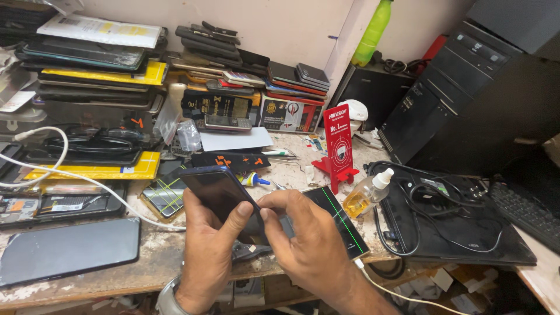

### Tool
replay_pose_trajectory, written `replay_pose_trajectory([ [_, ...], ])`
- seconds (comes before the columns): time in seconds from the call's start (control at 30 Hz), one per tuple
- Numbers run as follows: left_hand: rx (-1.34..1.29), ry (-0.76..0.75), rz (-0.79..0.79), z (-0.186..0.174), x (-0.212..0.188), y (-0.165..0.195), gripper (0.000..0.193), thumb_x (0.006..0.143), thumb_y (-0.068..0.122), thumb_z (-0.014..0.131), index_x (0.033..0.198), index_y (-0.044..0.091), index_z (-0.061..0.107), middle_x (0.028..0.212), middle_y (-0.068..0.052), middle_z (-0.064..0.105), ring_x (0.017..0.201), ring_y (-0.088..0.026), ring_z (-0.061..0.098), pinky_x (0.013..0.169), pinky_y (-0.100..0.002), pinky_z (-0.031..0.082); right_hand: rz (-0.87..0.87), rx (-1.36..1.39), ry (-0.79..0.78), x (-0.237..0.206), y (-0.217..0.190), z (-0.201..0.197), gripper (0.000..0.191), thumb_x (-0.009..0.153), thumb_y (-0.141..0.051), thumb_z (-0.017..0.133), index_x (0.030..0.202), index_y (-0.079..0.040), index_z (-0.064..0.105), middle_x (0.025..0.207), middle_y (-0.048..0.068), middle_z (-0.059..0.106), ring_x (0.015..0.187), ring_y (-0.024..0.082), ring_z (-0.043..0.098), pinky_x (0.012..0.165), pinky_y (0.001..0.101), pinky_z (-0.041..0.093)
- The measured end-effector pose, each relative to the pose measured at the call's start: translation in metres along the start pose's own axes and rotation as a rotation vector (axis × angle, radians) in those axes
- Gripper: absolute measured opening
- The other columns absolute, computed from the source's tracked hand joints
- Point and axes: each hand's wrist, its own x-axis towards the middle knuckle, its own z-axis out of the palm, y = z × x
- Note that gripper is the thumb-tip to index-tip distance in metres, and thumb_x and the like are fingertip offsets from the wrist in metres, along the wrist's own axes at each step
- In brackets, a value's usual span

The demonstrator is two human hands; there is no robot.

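The left hand (204,251) grips a dark smartphone (219,195) from below, tilted above the worktop (157,251) edge, while the right hand (309,245) pinches at its lower end, apparently prising or separating the screen; that calls for steady, gentle leverage. The phone's glass looks black, glossy and unlit, and beneath lies another phone (344,224) showing a green line.

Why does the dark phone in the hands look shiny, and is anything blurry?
Head view: soft overhead light puts a dull sheen on the dark phone; left hand and right hand are sharp; picture edges bend slightly, wide-lens distortion.
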Motion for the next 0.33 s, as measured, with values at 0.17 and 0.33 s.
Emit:
replay_pose_trajectory([
  [0.17, 0.004, 0.011, -0.021, 0.001, 0.001, -0.001, 0.052, 0.09, 0.012, 0.074, 0.129, 0.004, 0.04, 0.118, -0.011, 0.065, 0.104, -0.015, 0.065, 0.086, -0.029, 0.056, 0.064, -0.029, -0.007, -0.003, 0.003, 0.0, 0.025, 0.093, 0.006, 0.069, 0.113, 0.0, 0.056, 0.1, 0.011, 0.073, 0.087, 0.02, 0.076, 0.075, 0.0303, 0.061],
  [0.33, 0.041, -0.012, -0.003, 0.0, 0.0, -0.006, 0.055, 0.089, 0.014, 0.075, 0.13, 0.004, 0.04, 0.12, -0.012, 0.065, 0.108, -0.016, 0.064, 0.091, -0.03, 0.055, 0.052, -0.061, 0.009, -0.007, 0.013, 0.003, 0.023, 0.093, 0.001, 0.072, 0.108, -0.002, 0.055, 0.097, 0.009, 0.072, 0.086, 0.02, 0.077, 0.075, 0.0292, 0.061],
])
